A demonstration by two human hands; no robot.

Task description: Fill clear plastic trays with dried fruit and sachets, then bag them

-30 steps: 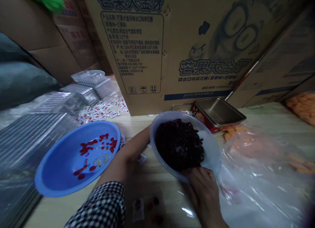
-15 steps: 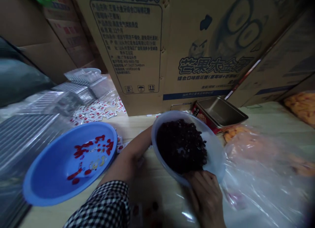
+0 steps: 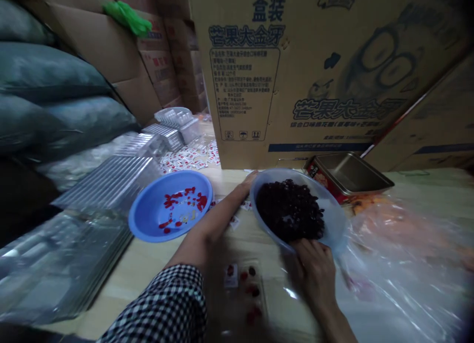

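Your L hand (image 3: pixel 252 178), finger state can't tell, prob. steadies the round, whitish translucent plastic bowl (image 3: pixel 335 227); R hand (image 3: pixel 315 259)'s at near rim, fingers bunched, pinch unclear.

Pale wood-grain tabletop (image 3: pixel 437 185) in dim light, printed cardboard carton (image 3: pixel 292 76) behind, grey-green sacks (image 3: pixel 52 71) at left.

- A head-worn camera looks forward and down over the tabletop (image 3: pixel 155 264).
- The left hand (image 3: pixel 252 177), right hand (image 3: pixel 314 266) and pale bowl (image 3: pixel 335 217) lie near it, right of centre.
- A large carton (image 3: pixel 244 153) faces it beyond them.
- The wide view runs from stacked sacks (image 3: pixel 55 71) at left to a clear bag (image 3: pixel 407 269) at right.
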